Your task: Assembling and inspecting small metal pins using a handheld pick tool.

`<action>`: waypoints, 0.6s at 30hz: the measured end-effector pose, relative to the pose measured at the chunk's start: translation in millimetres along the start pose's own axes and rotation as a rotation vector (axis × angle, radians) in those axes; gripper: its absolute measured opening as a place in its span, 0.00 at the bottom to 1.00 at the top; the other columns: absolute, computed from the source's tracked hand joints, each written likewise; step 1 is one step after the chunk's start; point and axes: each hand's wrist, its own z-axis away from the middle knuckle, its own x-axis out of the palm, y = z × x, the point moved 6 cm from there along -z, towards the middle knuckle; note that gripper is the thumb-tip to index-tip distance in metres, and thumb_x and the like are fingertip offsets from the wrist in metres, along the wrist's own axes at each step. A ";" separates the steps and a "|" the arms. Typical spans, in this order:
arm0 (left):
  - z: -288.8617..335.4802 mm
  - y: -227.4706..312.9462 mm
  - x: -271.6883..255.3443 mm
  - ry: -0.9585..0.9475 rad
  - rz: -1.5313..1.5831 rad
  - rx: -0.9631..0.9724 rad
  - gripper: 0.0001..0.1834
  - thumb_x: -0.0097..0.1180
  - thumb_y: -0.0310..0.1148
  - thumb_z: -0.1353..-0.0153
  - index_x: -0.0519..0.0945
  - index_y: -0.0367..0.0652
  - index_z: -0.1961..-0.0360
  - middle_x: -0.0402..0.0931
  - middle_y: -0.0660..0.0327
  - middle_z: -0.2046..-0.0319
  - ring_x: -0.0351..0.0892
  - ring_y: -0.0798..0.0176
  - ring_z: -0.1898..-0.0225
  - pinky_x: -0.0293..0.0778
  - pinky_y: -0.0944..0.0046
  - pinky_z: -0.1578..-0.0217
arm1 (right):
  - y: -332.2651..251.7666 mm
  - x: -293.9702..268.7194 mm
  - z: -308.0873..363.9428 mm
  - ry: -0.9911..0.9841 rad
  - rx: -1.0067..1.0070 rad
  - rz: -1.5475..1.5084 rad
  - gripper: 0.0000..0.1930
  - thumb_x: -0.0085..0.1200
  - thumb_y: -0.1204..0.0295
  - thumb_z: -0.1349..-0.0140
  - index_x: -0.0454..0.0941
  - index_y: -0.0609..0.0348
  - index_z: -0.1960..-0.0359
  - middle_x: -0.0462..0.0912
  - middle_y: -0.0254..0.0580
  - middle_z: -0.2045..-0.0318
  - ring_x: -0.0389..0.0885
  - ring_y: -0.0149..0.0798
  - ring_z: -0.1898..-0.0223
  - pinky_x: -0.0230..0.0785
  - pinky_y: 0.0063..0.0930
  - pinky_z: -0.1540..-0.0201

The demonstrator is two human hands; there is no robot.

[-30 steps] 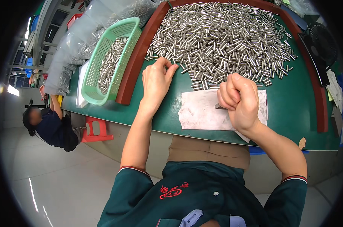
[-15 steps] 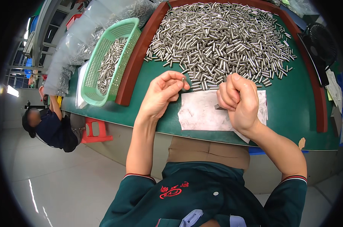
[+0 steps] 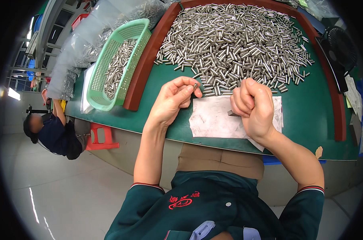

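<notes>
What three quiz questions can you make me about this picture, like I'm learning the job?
1. True or false: the green basket holds small metal pins.
2. Fill in: the right hand is over some smudged, whitish ____.
3. Which is closest to the basket? A) right hand B) left hand C) black fan

Key: 1. True. 2. Paper. 3. B.

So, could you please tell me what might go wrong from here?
The left hand pinches a small pin, which could slip and get lost in the pile of similar pins just beyond it. Also, the rails stand at the left, right and far sides of the table, but none shows along the near edge, so a stray pin might roll off there.
</notes>
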 end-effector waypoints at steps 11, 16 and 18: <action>1.6 1.2 3.7 0.012 -0.006 -0.018 0.07 0.44 0.27 0.41 0.71 0.35 0.65 0.72 0.61 0.77 0.52 0.81 0.86 0.48 0.80 0.85 | 0.7 -2.3 1.6 -0.025 0.013 -0.062 0.18 0.33 0.69 0.42 0.52 0.56 0.90 0.53 0.29 0.93 0.47 0.22 0.89 0.41 0.18 0.85; 18.7 2.7 33.8 0.030 -0.402 0.082 0.03 0.47 0.25 0.44 0.69 0.36 0.70 0.71 0.64 0.80 0.64 0.79 0.81 0.57 0.79 0.82 | 4.0 -8.0 1.1 -0.009 0.004 -0.087 0.19 0.34 0.69 0.41 0.53 0.55 0.91 0.53 0.28 0.92 0.48 0.23 0.89 0.42 0.19 0.86; 28.8 10.8 52.0 0.046 -0.702 0.153 0.05 0.53 0.25 0.49 0.70 0.35 0.76 0.70 0.63 0.84 0.66 0.74 0.83 0.62 0.71 0.84 | 2.7 -3.1 1.4 0.016 -0.004 -0.054 0.20 0.33 0.67 0.41 0.51 0.53 0.91 0.50 0.28 0.94 0.44 0.24 0.90 0.40 0.19 0.87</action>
